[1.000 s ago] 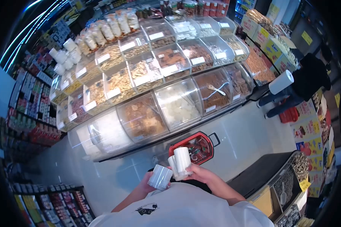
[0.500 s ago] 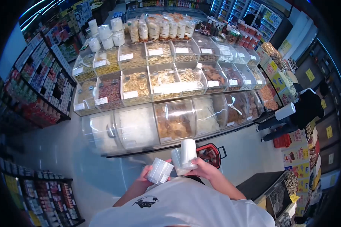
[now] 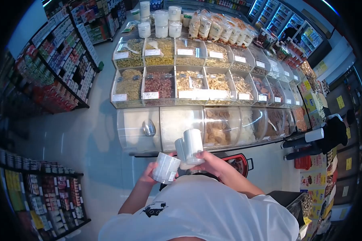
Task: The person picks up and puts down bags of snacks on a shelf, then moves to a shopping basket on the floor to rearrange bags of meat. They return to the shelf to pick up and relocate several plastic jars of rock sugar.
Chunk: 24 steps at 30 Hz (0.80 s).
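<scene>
Low in front of my white shirt, my left hand [image 3: 151, 170] is wrapped round a whitish plastic jar [image 3: 165, 168] with a small label on its side, tilted slightly. My right hand [image 3: 209, 162] grips two white cylindrical jars [image 3: 193, 145] side by side, the nearer one taller in view. Their contents cannot be made out. Both hands are close together, just short of the lower row of clear-lidded bins [image 3: 181, 124].
A tiered bulk-food display [image 3: 213, 90] stretches ahead, with stacked white tubs [image 3: 161, 24] and filled bags [image 3: 225, 30] on top. A red basket [image 3: 238, 162] sits by its base. Shelves [image 3: 64, 56] stand left. A person in dark clothes [image 3: 328, 134] bends at right.
My view has turned left, so the display sits further right in view and more of its left end shows. Both hands keep their hold on the jars.
</scene>
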Each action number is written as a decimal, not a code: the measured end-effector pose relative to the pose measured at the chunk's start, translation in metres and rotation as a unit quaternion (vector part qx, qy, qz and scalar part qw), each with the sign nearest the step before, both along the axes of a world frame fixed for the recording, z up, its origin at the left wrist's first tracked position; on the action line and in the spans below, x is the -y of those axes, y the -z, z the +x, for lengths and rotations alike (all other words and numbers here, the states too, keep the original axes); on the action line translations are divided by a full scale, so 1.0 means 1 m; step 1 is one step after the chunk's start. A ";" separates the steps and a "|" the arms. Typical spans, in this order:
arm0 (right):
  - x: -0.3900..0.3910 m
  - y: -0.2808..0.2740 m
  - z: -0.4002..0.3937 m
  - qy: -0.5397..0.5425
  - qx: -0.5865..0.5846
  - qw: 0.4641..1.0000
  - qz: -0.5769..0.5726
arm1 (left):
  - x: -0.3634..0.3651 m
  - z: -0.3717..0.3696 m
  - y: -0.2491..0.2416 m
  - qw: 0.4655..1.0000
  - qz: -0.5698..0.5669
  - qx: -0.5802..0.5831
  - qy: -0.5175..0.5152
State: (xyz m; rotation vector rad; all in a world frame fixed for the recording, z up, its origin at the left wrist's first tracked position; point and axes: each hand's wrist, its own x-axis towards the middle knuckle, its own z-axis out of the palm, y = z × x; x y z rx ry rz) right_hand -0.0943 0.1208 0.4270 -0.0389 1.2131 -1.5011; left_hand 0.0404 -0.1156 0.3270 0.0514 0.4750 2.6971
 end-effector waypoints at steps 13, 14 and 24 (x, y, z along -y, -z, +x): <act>0.066 0.014 -0.066 -0.009 0.085 0.994 -0.063 | 0.046 -0.037 -0.033 0.989 -0.091 0.011 -0.112; 0.068 0.015 -0.075 -0.006 0.091 0.994 -0.066 | 0.048 -0.048 -0.035 0.989 -0.094 0.017 -0.109; 0.097 0.021 -0.200 0.002 0.120 0.986 -0.119 | 0.082 -0.168 -0.031 0.994 -0.042 0.068 -0.073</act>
